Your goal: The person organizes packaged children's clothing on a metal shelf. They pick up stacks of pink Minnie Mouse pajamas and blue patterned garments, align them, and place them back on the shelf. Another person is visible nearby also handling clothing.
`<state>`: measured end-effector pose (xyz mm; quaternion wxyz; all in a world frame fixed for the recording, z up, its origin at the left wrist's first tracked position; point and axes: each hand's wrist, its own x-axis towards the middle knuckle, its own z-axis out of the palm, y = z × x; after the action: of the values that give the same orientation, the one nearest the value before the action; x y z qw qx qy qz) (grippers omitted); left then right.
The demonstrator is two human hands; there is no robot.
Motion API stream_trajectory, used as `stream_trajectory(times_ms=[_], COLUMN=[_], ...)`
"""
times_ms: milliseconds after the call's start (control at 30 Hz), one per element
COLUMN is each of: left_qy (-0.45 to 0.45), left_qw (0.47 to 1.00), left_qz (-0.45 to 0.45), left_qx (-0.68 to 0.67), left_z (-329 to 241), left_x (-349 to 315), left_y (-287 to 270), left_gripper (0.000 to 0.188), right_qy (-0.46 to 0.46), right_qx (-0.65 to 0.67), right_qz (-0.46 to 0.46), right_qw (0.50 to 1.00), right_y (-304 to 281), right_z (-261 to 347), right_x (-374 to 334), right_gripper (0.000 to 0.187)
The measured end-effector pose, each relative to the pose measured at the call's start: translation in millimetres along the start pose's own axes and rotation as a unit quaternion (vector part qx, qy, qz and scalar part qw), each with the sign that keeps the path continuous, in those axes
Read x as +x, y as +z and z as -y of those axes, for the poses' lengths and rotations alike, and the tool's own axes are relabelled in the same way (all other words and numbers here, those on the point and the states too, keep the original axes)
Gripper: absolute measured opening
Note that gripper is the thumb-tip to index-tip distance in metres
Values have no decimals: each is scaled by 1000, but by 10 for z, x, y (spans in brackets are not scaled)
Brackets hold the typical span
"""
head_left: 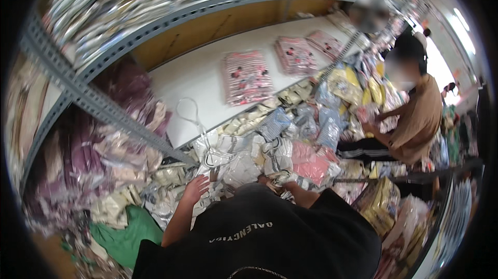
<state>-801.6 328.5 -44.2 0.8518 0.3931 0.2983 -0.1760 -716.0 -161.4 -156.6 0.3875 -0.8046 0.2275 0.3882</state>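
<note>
My left hand (195,189) is open, fingers apart, just above a heap of clear-bagged white garments (241,170). My right hand (267,182) reaches low into the same heap, beside a bagged white garment with dark stripes (278,155). Its fingers are mostly hidden and blurred, so whether they grip that garment cannot be made out. Right of it lies a bagged pink garment (311,164). A loop of pale cord (188,110) lies on the white shelf board (179,123) beyond my left hand.
Three stacks of bagged pink striped garments (248,78) sit on the shelf. A grey metal upright (111,108) stands at left, near bagged purple garments (85,149) and a green cloth bundle (127,235). At right, a person in a brown top (415,123) handles bagged clothes.
</note>
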Motion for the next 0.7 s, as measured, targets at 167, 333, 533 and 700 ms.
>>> stream_trajectory(times_ms=[167,333,533,700], left_qy=[-17,-132,-211,-182], left_qw=[976,945,926,929], left_qz=[-171,-295,-293,-223], left_qx=[-130,-48,111,234], left_z=[685,1302,1515,1303], left_x=[-255,-624,-670,-377], left_y=[-799,-1484,-1618,-1345], left_gripper=[45,43,38,37], right_qy=[189,173,36,-84], right_qx=[-38,-23,45,-19], right_qz=[98,117,75,36], right_qw=[976,978,995,996], right_y=[-123,-182,-251,-418], right_z=[-917,-1163,-570,9], right_x=[-537,-460,-69,148], right_gripper=[35,37,37,41])
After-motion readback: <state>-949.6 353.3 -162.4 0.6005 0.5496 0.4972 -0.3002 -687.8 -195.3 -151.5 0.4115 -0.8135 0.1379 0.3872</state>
